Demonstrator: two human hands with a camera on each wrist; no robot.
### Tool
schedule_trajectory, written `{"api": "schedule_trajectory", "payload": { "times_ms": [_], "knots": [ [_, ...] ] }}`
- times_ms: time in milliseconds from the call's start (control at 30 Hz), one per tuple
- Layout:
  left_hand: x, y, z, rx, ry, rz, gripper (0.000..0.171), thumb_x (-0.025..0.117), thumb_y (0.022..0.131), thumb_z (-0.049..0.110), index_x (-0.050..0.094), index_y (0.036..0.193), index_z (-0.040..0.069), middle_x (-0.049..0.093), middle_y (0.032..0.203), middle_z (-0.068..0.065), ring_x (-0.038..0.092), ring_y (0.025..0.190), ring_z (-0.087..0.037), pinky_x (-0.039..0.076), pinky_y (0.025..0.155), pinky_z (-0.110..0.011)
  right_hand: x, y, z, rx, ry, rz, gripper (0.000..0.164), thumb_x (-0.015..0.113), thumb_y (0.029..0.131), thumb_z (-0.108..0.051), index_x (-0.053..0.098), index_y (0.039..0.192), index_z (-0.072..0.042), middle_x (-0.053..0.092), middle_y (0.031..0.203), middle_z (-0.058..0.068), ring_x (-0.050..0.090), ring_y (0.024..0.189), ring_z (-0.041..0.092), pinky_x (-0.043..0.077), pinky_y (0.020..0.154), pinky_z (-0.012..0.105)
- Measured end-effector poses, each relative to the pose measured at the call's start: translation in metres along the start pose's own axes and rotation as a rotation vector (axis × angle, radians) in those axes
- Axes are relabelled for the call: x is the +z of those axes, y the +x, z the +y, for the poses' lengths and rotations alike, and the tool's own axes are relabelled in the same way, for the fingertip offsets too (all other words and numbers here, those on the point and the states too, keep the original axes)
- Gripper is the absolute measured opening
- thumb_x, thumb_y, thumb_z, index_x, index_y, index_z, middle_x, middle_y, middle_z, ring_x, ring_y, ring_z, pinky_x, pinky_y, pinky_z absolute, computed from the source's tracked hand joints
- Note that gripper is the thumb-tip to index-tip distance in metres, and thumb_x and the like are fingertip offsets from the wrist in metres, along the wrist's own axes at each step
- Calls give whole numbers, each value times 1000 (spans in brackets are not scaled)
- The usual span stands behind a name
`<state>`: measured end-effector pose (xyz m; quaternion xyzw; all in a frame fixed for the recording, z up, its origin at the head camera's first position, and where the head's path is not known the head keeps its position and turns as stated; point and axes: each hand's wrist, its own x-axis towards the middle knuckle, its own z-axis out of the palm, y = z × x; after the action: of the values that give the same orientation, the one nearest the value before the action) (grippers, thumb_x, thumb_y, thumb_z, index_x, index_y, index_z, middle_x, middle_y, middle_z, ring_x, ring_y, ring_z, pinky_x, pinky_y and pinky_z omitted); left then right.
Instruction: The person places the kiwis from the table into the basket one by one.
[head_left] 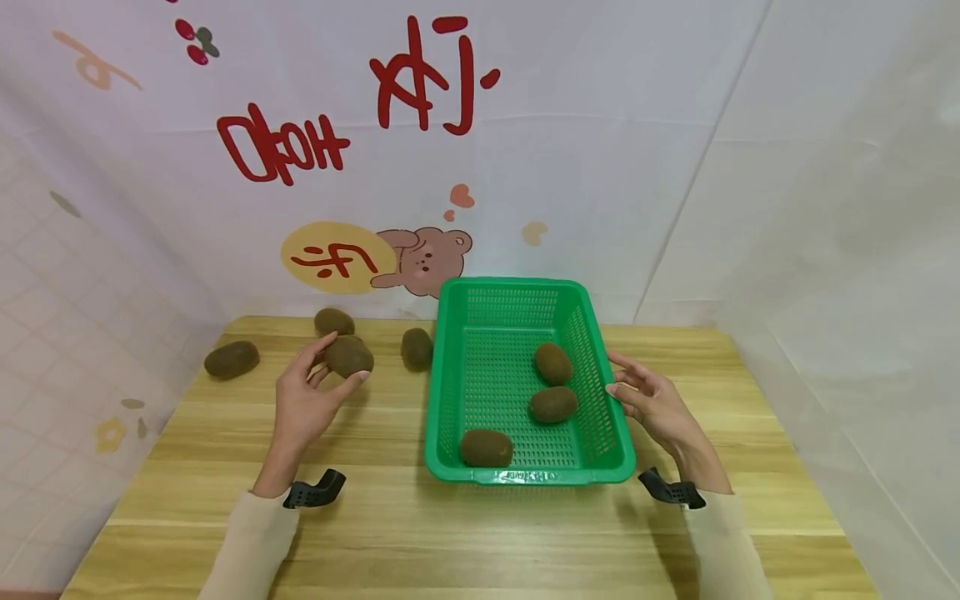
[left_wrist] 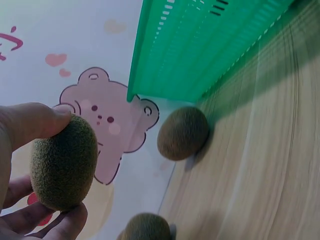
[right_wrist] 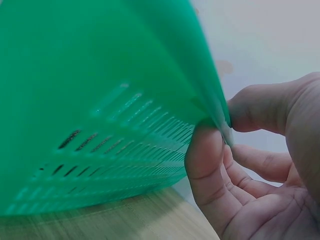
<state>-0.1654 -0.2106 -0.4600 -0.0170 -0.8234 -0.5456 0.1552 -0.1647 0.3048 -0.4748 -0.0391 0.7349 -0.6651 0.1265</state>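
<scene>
My left hand [head_left: 309,400] holds a brown kiwi [head_left: 350,357] between thumb and fingers, raised over the table left of the basket. In the left wrist view the thumb presses on one end of this kiwi [left_wrist: 65,162] and the fingertips support the other. With the thumb and fingers of my right hand [head_left: 651,402] I pinch the right rim of the green plastic basket [head_left: 531,477]. The right wrist view shows the rim between thumb and index finger. Inside the basket lie three kiwis: one near the front left [head_left: 486,448], two toward the right side.
On the wooden table [head_left: 360,533], a kiwi [head_left: 232,360] lies at the far left and another kiwi [head_left: 334,322] sits behind my left hand. A third kiwi [head_left: 417,349] rests close by the basket's left side. A printed white cloth [head_left: 570,150] hangs behind the table.
</scene>
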Motion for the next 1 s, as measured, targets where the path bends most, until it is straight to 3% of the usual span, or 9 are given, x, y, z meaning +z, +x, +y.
{"api": "schedule_trajectory", "payload": {
  "times_ms": [467, 867, 1000],
  "knots": [
    [23, 3, 20, 52, -62, -42, 69, 88, 82, 12, 58, 144, 13, 59, 139, -9, 60, 120, -20, 49, 98, -9, 0, -1, -4, -1, 11, -11, 70, 66, 102, -20, 31, 162, -12, 52, 122, 8, 56, 89, 7, 54, 73, 18],
    [43, 4, 36, 99, -115, -109, 69, 87, 82, 12, 57, 145, 9, 57, 145, -9, 58, 130, -25, 49, 101, -12, 0, 1, -2, -13, 35, -26, 70, 66, 102, -19, 30, 162, -12, 54, 123, 9, 59, 93, 8, 57, 77, 19],
    [49, 4, 42, 103, -116, -134, 70, 87, 83, 13, 56, 146, 13, 57, 147, -7, 57, 131, -24, 51, 106, -23, -1, 0, -2, -6, 34, -17, 70, 66, 102, -18, 31, 162, -12, 53, 123, 10, 58, 92, 8, 57, 77, 19]
  ]
}}
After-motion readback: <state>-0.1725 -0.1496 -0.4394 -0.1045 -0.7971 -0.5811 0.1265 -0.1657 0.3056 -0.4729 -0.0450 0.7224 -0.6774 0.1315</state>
